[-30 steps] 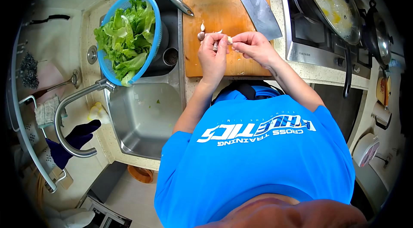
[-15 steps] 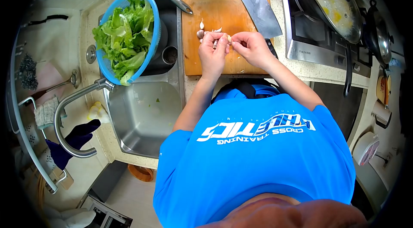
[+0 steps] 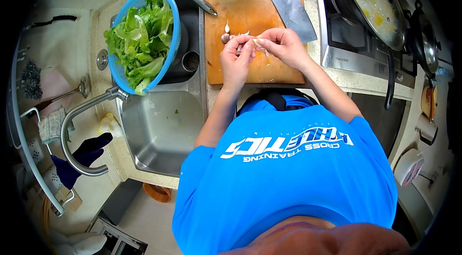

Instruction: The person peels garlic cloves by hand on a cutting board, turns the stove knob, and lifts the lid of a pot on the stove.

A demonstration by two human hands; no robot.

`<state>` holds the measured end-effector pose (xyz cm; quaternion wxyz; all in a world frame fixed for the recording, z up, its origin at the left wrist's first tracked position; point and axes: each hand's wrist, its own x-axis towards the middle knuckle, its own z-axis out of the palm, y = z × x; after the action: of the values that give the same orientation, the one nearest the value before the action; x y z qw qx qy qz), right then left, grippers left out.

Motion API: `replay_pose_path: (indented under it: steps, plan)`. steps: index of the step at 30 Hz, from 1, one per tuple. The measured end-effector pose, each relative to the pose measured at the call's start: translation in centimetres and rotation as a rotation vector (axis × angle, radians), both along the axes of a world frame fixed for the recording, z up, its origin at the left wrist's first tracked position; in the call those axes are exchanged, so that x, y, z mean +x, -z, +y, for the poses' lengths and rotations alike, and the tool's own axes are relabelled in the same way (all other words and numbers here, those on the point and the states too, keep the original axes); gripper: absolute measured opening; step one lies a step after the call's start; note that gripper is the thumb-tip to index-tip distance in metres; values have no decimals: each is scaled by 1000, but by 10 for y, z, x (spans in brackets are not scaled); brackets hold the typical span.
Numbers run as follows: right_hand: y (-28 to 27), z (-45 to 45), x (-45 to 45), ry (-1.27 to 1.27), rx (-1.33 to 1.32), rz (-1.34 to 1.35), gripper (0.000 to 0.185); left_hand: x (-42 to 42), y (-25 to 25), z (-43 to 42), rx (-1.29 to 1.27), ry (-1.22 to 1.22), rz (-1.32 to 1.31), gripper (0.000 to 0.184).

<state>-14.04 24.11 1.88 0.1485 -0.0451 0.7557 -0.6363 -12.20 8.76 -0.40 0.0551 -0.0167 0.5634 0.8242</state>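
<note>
The right hand (image 3: 285,47) has just shifted toward twelve o'clock — with the left hand (image 3: 236,60) it pinches a garlic clove (image 3: 255,41) above the wooden cutting board (image 3: 240,9), papery skin (image 3: 264,52) now dangling at four o'clock — so the clove seems partly peeled

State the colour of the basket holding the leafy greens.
The basket is light blue, best seen in the head view.
</note>
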Motion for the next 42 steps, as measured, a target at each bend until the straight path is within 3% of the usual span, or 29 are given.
replay_pose_path:
  steps: [2, 14, 24, 26, 32, 35, 42]
  plan:
    - [2, 3, -1, 7, -89, -107, 21, 0, -1, 0, -2, -10, -5, 9]
    - [4, 1, 6, 26, -200, -130, 15, -3, 5, -7, -4, 23, -7, 3]
    - [8, 3, 7, 1, -104, -64, 15, -3, 2, -7, -34, 55, 3, 2]
    - [4, 1, 8, 22, -204, -99, 17, -3, 8, -3, -305, -23, 157, 3]
    - [7, -6, 10, 124, -370, -290, 18, -3, -2, 2, -662, -188, 378, 5]
    - [10, -4, 8, 193, -534, -428, 19, -2, -10, 5, -734, -204, 578, 8]
    - [15, 1, 7, 171, -671, -509, 18, 2, -8, 8, -677, -130, 660, 14]
